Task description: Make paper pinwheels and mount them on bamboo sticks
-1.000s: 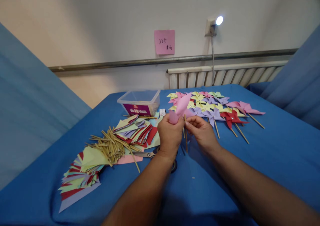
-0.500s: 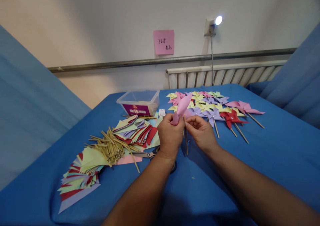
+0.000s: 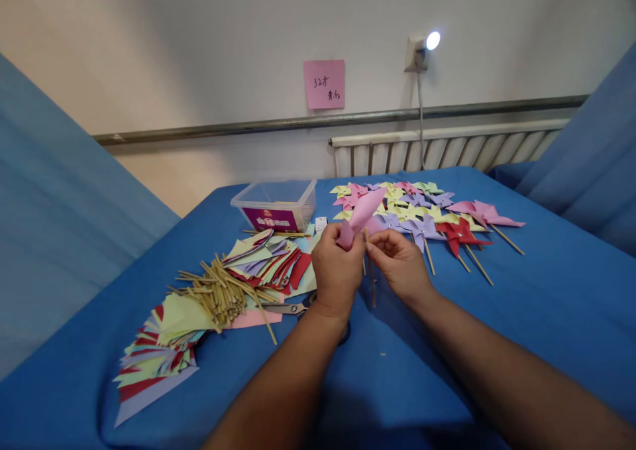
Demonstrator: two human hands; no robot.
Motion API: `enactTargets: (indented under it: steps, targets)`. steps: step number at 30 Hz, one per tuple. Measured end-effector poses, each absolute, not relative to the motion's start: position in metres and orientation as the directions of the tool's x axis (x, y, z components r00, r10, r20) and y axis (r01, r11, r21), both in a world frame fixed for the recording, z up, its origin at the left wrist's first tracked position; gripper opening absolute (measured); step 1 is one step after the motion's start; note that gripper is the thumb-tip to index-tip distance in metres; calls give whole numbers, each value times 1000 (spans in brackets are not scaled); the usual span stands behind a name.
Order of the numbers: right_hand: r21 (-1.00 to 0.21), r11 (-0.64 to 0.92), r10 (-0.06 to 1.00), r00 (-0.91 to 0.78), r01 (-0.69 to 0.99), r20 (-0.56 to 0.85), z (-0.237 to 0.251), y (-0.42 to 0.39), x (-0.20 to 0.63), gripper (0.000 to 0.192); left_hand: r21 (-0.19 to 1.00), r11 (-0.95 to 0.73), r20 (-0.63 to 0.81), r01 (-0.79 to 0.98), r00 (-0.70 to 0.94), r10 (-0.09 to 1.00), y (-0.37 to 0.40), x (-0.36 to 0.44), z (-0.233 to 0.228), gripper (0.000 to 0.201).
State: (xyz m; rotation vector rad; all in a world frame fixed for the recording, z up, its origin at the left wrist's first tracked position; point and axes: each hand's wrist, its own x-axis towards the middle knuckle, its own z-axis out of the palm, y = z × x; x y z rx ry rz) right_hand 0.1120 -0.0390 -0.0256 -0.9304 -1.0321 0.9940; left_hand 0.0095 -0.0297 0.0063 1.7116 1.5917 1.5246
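My left hand pinches a folded pink paper that rises up and to the right above the fingers. Close beside it, my right hand holds a thin wooden stick upright, its top near the paper's base. Both hands hover over the blue-covered table. Behind them lies a spread of finished paper pinwheels in pink, yellow, purple and red.
A bundle of wooden sticks and piles of cut coloured paper lie to the left, with more paper nearer. Scissors rest by my left wrist. A clear plastic box stands behind. Blue fabric rises on both sides.
The pink paper has been folded narrower and now leans more to the right. Both hands stay in nearly the same place.
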Motion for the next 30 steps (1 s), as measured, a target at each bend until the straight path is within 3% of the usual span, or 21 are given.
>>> enactTargets:
  steps: [6, 18, 24, 30]
  targets:
    - [-942, 287, 943, 222, -175, 246, -25, -41, 111, 25, 769, -324, 492, 551, -186, 851, -32, 9, 5, 14]
    - [-948, 282, 945, 215, -147, 247, -27, -40, 112, 26, 844, -306, 426, 441, -206, 881, -31, 12, 4, 24]
    - [-958, 279, 937, 239, -67, 256, -33, -37, 115, 23, 897, -318, 389, 307, -205, 898, -28, 12, -1, 25]
    - [-945, 291, 902, 287, 148, 323, -31, -39, 116, 19, 952, -282, 298, 119, -157, 941, -25, 16, 0, 30]
